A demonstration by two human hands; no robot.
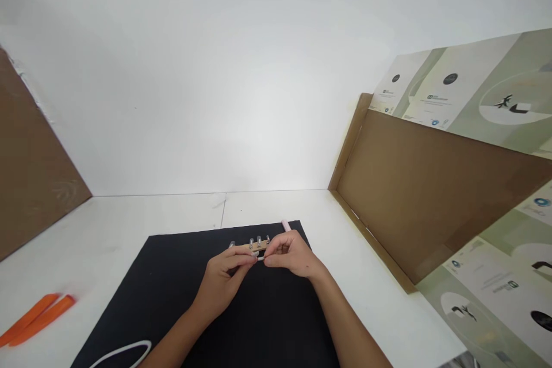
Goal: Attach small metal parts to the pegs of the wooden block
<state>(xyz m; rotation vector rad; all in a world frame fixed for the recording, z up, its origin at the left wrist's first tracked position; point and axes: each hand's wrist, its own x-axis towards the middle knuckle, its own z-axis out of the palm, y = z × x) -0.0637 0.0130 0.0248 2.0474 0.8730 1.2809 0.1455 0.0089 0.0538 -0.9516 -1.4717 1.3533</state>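
A small wooden strip with several metal bolts standing along it is held above the black mat. My left hand pinches the strip's near edge from the left. My right hand pinches it from the right, and the fingertips of both hands nearly meet below the bolts. A small white piece shows between the fingertips. Just past my right hand, a pink stick-like object pokes out, partly hidden by the hand.
A white loop of cord lies on the mat's near left corner. Two orange plastic strips lie on the white table at left. Cardboard panels stand at right, with another at left, before a white wall.
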